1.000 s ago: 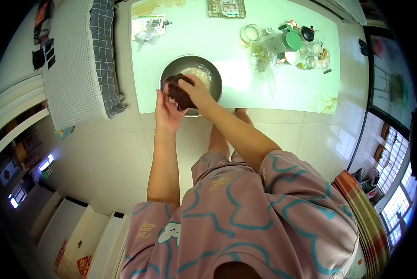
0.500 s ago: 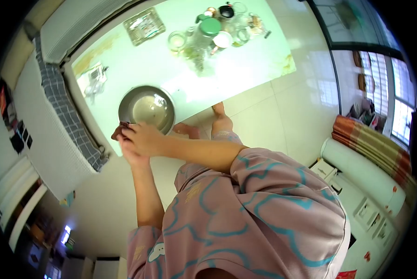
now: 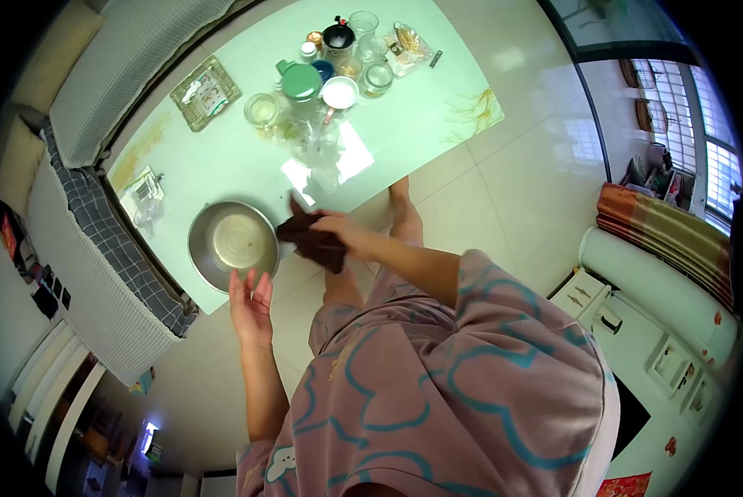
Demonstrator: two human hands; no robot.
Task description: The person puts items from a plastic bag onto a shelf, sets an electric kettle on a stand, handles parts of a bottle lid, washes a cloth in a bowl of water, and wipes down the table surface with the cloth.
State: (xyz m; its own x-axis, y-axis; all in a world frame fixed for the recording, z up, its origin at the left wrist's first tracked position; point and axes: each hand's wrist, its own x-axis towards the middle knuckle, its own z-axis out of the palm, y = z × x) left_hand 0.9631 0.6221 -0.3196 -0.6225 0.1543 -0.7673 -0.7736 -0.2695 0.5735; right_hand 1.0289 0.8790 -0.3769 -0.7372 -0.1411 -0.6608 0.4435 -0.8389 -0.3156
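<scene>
A dark brown cloth (image 3: 313, 240) hangs bunched from my right hand (image 3: 348, 234), which grips one side of it at the table's front edge. To its left a wide metal basin (image 3: 260, 217) stands on the glossy table; some light shows on its bottom. My left hand (image 3: 253, 311) is palm up with its fingers apart and holds nothing. Its fingertips overlap the basin's near rim in this view; whether they touch it I cannot tell.
On the table (image 3: 222, 161) are a green-lidded jug (image 3: 301, 82), a white cup (image 3: 340, 93), glass jars (image 3: 377, 79), a black-topped item (image 3: 338, 36), a wicker tray (image 3: 191, 120) and a clear plastic bag (image 3: 146, 203). A sofa (image 3: 123, 83) runs along the left.
My hands were together on the brown cloth at the basin's near left. Now they are apart: the right has carried the cloth rightward, and the left has let go and opened.
</scene>
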